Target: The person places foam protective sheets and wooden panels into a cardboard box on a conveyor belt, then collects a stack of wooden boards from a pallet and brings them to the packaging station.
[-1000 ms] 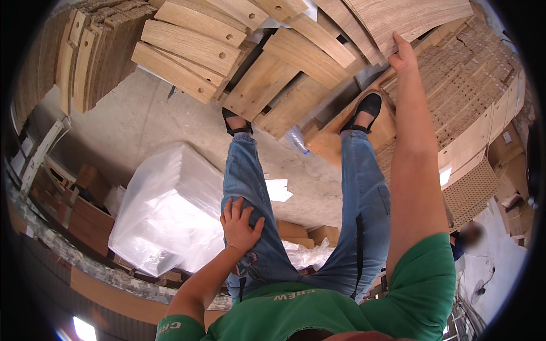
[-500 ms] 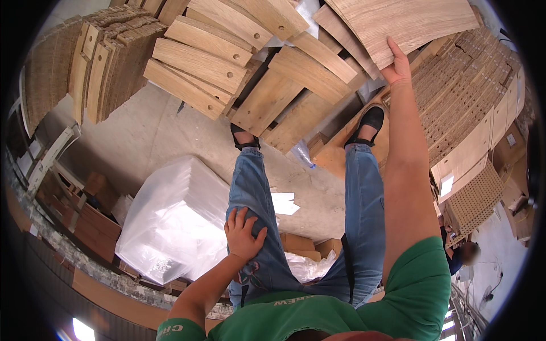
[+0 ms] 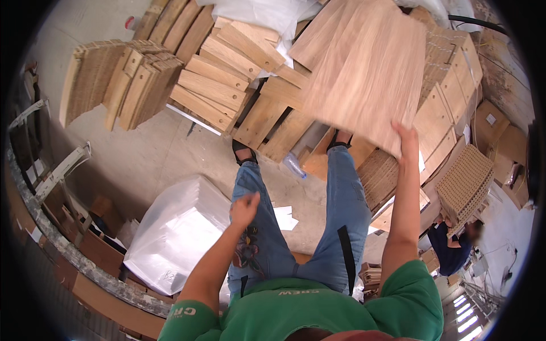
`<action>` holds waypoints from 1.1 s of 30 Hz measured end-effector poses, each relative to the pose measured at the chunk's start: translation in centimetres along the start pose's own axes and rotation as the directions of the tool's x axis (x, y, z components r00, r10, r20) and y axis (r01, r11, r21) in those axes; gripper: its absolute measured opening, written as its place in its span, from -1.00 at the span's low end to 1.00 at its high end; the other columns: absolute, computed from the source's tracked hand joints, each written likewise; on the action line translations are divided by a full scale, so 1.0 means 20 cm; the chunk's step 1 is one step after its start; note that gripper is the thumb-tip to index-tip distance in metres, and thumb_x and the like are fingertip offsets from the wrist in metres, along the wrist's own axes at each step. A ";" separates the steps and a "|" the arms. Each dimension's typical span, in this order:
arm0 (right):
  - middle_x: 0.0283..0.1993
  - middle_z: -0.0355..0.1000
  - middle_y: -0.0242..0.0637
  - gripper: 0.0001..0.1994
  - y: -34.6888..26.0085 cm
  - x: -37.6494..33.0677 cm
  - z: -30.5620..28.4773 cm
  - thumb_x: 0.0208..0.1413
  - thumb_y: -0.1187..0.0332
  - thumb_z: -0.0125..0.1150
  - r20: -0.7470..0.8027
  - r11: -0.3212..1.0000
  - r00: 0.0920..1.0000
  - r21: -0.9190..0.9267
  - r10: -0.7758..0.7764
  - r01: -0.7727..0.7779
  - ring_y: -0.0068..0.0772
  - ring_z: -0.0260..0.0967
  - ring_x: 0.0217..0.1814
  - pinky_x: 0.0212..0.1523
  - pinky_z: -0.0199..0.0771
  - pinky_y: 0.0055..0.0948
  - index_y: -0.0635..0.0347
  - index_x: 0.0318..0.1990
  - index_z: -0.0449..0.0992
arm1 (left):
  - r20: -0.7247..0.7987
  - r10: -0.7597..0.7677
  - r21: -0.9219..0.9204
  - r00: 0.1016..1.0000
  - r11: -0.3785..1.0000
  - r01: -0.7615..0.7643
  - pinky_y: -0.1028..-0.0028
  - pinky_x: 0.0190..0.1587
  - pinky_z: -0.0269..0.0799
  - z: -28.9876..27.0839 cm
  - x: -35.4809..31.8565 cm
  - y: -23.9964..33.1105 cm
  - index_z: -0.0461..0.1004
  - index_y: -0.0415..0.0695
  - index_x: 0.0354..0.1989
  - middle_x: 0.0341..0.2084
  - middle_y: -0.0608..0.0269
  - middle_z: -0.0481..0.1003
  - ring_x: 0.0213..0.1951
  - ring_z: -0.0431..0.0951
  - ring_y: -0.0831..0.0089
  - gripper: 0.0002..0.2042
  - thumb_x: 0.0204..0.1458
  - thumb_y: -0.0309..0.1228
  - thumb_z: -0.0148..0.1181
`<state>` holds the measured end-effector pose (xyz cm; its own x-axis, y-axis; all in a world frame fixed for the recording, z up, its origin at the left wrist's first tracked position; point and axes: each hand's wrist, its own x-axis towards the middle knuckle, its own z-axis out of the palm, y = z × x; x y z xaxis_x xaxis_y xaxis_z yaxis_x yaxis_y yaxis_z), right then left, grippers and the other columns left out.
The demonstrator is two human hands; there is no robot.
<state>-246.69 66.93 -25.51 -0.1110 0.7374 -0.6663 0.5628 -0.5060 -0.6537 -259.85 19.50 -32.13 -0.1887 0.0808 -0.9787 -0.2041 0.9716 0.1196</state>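
My right hand [image 3: 406, 142] grips a large, thin wood-grain panel [image 3: 367, 74] by its near right corner. The panel is tilted and slightly blurred, hiding part of what lies beneath it. Another wood-grain panel [image 3: 311, 45] shows beyond its left edge. My left hand [image 3: 244, 208] hovers by my left thigh, its fingers curled in, with nothing seen in it. Left of the held panel, several wooden planks with round holes [image 3: 211, 88] lie in a pile beside a wooden pallet [image 3: 260, 120].
Stacked boards [image 3: 91, 85] stand at the far left. A plastic-wrapped bundle [image 3: 176, 227] sits left of my legs. To the right are a perforated tan board [image 3: 463, 179] and cardboard boxes [image 3: 495, 128]. Another person [image 3: 449, 247] is at the lower right. Clear plastic [image 3: 294, 165] lies near my feet.
The panel has been pulled toward me, my right hand coming back with its corner. My left hand has lifted off my thigh and curled its fingers.
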 end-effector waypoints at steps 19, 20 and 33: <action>-0.04 0.37 -0.15 -0.45 0.25 -1.68 0.15 -0.06 0.32 0.29 0.499 0.986 0.861 0.066 0.098 -0.151 -0.38 0.32 -0.04 -0.02 0.32 -0.44 0.42 0.05 0.25 | -0.104 0.224 -0.592 0.969 0.769 -0.241 0.42 -0.15 0.41 -0.48 -0.56 0.64 0.31 -0.38 -0.10 -0.19 0.02 0.45 -0.21 0.49 0.32 -0.58 -0.08 -0.37 0.24; -0.04 0.37 -0.14 -0.46 0.24 -1.69 0.15 -0.06 0.33 0.28 0.437 0.991 0.892 0.019 0.114 -0.136 -0.38 0.33 -0.05 -0.03 0.32 -0.44 0.42 0.04 0.25 | -0.104 0.259 -0.537 0.960 0.798 -0.273 0.41 -0.15 0.41 -0.50 -0.55 0.68 0.31 -0.38 -0.11 -0.20 0.01 0.45 -0.20 0.49 0.32 -0.56 -0.08 -0.35 0.25; -0.22 0.45 -0.22 -0.60 0.08 -0.32 0.08 -0.06 0.33 0.27 -0.061 0.996 0.997 0.084 -0.037 0.042 -0.51 0.40 -0.26 -0.25 0.41 -0.52 0.37 -0.09 0.39 | 0.048 0.561 -0.172 0.826 0.819 -0.547 0.35 -0.18 0.46 -0.25 0.39 2.13 0.20 -0.26 0.07 -0.22 0.04 0.45 -0.21 0.48 0.27 -0.44 -0.17 -0.52 0.25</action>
<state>-246.49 60.66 -22.86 -0.0821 0.7815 -0.6185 0.4864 -0.5102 -0.7093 -274.79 60.39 -33.87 -0.2241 0.6230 -0.7494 -0.2295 0.7136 0.6618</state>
